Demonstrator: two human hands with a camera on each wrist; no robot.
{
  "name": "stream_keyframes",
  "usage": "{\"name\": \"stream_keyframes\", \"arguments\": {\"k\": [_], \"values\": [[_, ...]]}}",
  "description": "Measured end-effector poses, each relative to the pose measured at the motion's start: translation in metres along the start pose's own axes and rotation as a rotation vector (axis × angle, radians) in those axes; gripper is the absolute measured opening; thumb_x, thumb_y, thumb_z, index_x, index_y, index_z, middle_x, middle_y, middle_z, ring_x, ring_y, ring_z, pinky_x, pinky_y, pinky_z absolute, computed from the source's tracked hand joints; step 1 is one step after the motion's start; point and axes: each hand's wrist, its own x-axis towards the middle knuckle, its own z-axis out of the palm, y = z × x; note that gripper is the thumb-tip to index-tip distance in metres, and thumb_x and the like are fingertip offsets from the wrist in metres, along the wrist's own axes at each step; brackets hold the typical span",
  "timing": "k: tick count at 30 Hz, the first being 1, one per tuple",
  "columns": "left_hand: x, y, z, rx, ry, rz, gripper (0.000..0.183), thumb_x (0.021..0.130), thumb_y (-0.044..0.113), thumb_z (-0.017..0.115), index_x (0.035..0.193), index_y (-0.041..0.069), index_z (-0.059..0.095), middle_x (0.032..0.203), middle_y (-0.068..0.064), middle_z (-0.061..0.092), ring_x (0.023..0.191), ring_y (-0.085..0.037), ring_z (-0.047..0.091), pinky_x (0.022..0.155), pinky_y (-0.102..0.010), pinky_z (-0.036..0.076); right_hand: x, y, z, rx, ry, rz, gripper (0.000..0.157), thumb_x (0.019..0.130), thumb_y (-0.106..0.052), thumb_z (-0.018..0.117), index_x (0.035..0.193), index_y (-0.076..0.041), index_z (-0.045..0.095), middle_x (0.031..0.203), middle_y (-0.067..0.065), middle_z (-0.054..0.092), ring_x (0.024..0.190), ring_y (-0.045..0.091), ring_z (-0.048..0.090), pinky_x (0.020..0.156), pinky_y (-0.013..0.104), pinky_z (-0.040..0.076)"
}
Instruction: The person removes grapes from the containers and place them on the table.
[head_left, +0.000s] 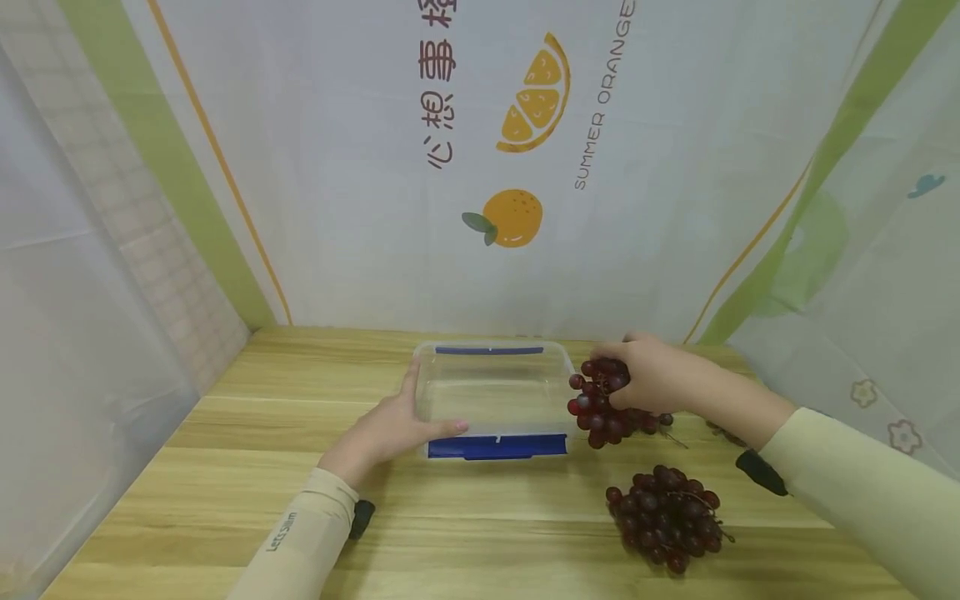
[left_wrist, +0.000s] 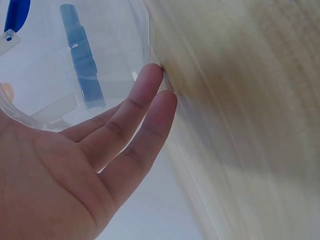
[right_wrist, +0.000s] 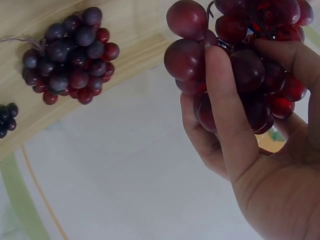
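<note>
A clear plastic container (head_left: 495, 408) with blue clasps stands on the table, its top uncovered. My left hand (head_left: 393, 429) rests on its near left corner, the thumb over the front rim and fingers along the left wall. In the left wrist view, extended fingers (left_wrist: 145, 95) touch the outside of the container. Beside the container's right wall, my right hand (head_left: 637, 379) grips a bunch of red grapes (head_left: 596, 417). The right wrist view shows the fingers and thumb around these held grapes (right_wrist: 187, 60).
A dark bunch of grapes (head_left: 663, 517) lies on the table (head_left: 480, 533) at front right. Another bunch (right_wrist: 70, 55) lies behind the right hand. Farther right is a dark cluster (right_wrist: 6, 120), mostly hidden by the right wrist in the head view. A printed white cloth (head_left: 360, 208) hangs behind.
</note>
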Motion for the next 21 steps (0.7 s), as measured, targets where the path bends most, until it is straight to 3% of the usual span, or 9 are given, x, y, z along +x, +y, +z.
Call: {"name": "stream_keyframes", "arguments": {"k": [13,21], "values": [[0.0,-0.004,0.003,-0.035,-0.002,0.009,0.139,0.081,0.08,0.074,0.171,0.025,-0.017,0.164,-0.035,0.039,0.145,-0.054,0.051,0.118,-0.069,0.042,-0.015,0.009,0.008,0.02,0.028,-0.019,0.069,0.086,-0.017,0.082,0.151,-0.01,0.059,0.123,0.03,0.06,0.087,0.026,0.064,0.066,0.035,0.056],[-0.001,-0.002,0.0,-0.026,0.011,0.004,0.14,0.081,0.079,0.076,0.171,0.023,-0.016,0.162,-0.035,0.042,0.144,-0.052,0.053,0.117,-0.068,0.044,-0.024,0.021,0.011,0.032,0.044,0.003,0.07,0.086,-0.015,0.083,0.151,-0.008,0.059,0.133,0.037,0.057,0.098,0.034,0.067,0.068,0.037,0.057]]}}
